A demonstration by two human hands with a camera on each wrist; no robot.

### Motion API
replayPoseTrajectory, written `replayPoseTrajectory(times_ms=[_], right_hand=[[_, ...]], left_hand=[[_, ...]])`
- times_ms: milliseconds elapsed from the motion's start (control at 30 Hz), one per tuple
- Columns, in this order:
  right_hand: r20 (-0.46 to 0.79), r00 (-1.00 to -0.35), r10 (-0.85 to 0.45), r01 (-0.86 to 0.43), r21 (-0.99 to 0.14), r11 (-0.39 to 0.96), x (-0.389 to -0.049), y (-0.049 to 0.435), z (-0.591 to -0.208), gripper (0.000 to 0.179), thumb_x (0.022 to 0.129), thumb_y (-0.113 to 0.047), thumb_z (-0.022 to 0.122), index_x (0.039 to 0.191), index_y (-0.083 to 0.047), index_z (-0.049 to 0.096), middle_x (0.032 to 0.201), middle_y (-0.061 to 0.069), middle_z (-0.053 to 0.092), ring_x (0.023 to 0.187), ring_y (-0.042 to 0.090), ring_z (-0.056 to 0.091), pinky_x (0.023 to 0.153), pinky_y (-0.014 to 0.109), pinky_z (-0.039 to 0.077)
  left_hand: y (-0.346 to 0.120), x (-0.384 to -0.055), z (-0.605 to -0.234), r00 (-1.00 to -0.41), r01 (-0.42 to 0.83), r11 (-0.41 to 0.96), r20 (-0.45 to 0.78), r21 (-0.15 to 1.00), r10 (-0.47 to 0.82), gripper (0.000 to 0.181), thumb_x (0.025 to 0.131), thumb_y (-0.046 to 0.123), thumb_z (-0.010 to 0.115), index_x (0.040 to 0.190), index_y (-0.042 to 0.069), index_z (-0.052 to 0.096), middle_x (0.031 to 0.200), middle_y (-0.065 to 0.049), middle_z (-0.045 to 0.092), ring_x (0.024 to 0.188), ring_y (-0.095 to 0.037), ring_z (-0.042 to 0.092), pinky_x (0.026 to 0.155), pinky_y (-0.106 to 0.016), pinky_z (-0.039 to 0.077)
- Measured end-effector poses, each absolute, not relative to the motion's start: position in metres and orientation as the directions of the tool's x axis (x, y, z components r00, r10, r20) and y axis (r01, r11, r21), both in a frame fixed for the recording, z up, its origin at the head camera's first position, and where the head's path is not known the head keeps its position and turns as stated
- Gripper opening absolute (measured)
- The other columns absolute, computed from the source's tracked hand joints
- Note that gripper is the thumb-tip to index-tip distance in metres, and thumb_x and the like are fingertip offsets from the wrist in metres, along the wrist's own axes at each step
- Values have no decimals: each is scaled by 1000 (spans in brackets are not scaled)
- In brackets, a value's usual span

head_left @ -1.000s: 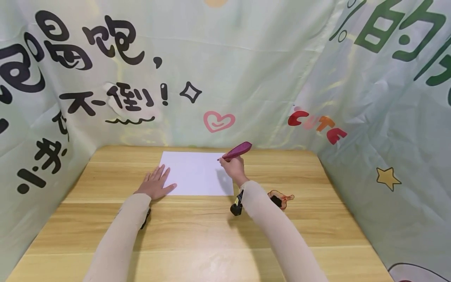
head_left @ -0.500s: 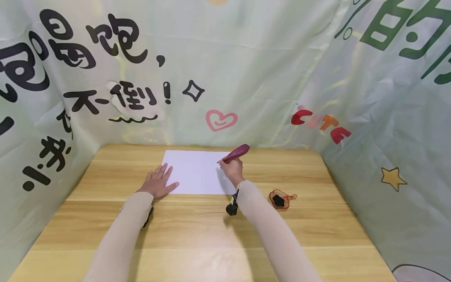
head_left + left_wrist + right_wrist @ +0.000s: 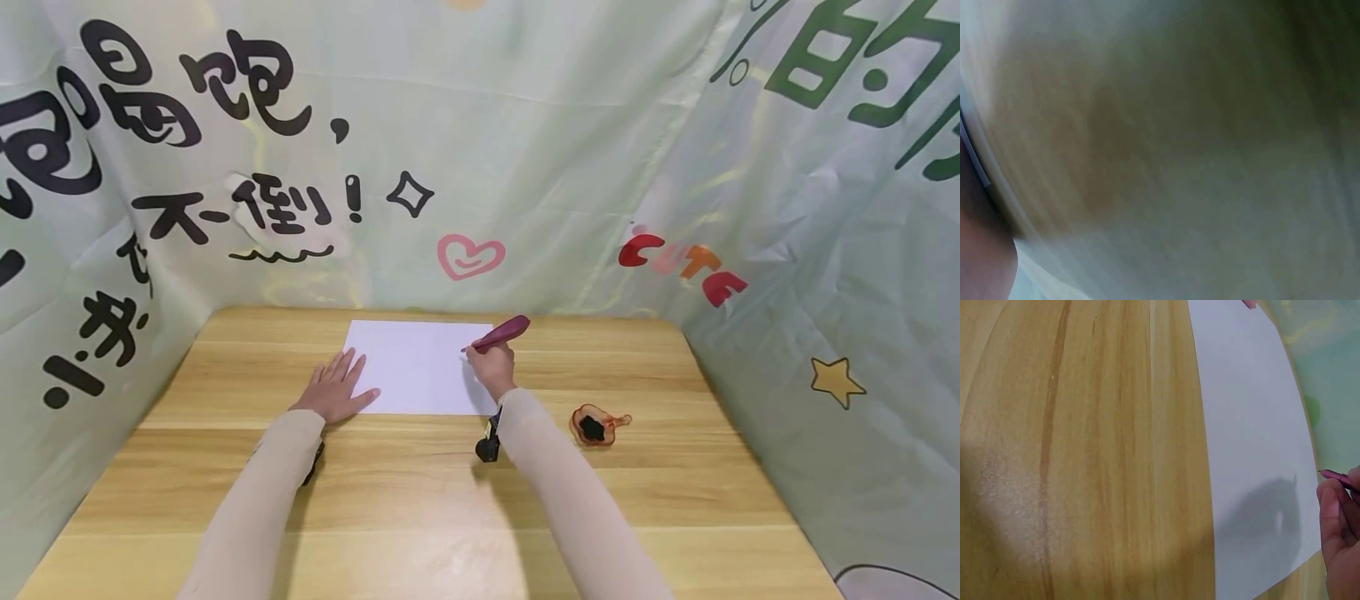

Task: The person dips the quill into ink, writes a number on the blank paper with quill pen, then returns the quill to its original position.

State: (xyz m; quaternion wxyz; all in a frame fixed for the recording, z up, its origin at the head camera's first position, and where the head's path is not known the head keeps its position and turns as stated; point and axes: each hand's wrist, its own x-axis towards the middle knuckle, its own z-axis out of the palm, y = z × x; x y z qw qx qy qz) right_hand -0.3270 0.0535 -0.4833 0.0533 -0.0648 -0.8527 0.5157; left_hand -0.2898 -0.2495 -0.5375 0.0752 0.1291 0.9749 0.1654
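Observation:
A white sheet of paper [image 3: 408, 367] lies near the far edge of the wooden table. My left hand [image 3: 335, 390] rests flat with spread fingers on the sheet's left edge. Over the right part of the paper, my right hand [image 3: 492, 367] pinches a purple feather-shaped pen [image 3: 504, 332], its tip pointing left. In the right wrist view the pen [image 3: 1338, 479] and its shadow on the sheet stand apart, so the tip appears raised. No marks show on the paper. The left wrist view is blurred, with only a bit of skin [image 3: 985, 262] at its left edge.
Right of my right forearm sits a small amber dish [image 3: 610, 423] with a short handle and something black inside. A printed cloth [image 3: 555, 167] hangs behind and beside the wooden table [image 3: 420, 500]. A dark wrist camera [image 3: 488, 448] hangs under my right wrist.
My right hand and the pen have come slightly nearer to me and to the left. The amber dish, partly hidden by the sleeve before, now shows fully. My left hand stays put.

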Motion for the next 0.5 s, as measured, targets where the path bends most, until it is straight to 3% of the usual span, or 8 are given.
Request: replayPoseTrajectory(times_ms=[200, 500], right_hand=[[40, -976, 212, 70, -870, 487, -325, 53, -484, 11, 85, -13, 68, 94, -6, 70, 87, 10, 71, 72, 20, 62, 66, 31, 50], [13, -972, 233, 97, -886, 454, -325, 58, -489, 11, 86, -12, 67, 94, -4, 70, 85, 11, 71, 70, 19, 63, 65, 31, 51]], left_hand=[[-247, -284, -529, -957, 226, 894, -83, 386, 278, 87, 94, 63, 38, 155, 7, 11, 160, -19, 0, 146, -39, -3, 112, -63, -3], [-247, -284, -531, -961, 211, 906, -89, 367, 261, 87, 93, 66, 36, 155, 9, 11, 161, -16, 0, 147, -36, -3, 113, -61, -2]])
